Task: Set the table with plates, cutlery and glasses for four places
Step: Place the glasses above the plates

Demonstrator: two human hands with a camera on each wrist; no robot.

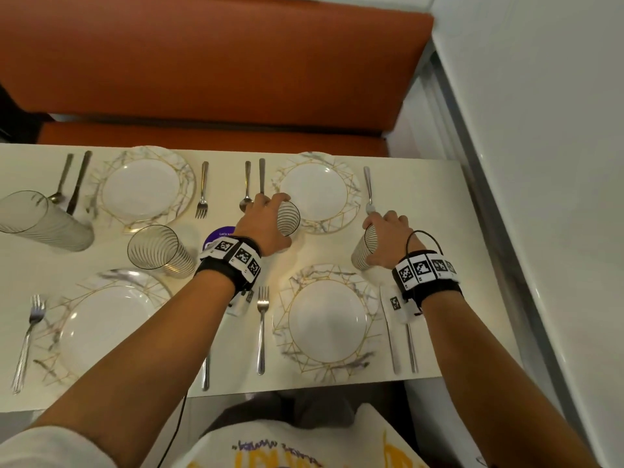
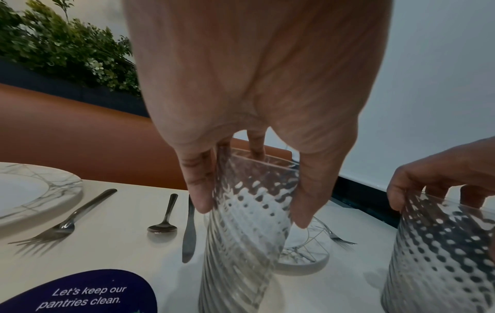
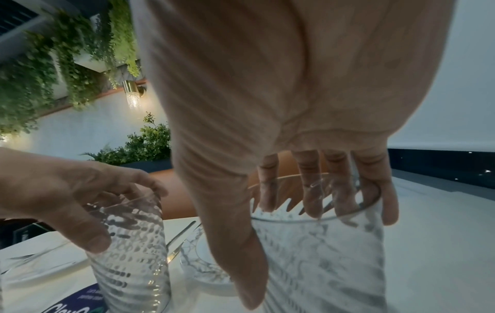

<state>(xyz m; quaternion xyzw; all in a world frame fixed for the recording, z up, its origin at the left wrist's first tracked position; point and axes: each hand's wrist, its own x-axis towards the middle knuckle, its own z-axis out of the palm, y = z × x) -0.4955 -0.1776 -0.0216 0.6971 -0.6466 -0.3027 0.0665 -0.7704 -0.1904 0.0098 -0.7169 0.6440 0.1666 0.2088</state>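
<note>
My left hand [image 1: 270,214] grips a ribbed clear glass [image 1: 288,217] from above, by the near-left rim of the far right plate [image 1: 351,184]. In the left wrist view the fingers [image 2: 198,186] and thumb clasp this glass [image 2: 241,233] near its rim. My right hand [image 1: 388,231] grips a second ribbed glass [image 1: 366,246] between the far right plate and the near right plate [image 1: 287,332]. The right wrist view shows the fingers [image 3: 310,190] behind that glass [image 3: 321,254] and the thumb in front. Whether either base touches the table is hidden.
Two more glasses [image 1: 158,248] [image 1: 40,221] stand at the left. The far left plate [image 1: 187,184] and near left plate [image 1: 67,309] have forks, knives and spoons beside them. A purple sticker [image 1: 219,236] lies mid-table. An orange bench [image 1: 216,62] runs behind, a white wall [image 1: 540,163] at the right.
</note>
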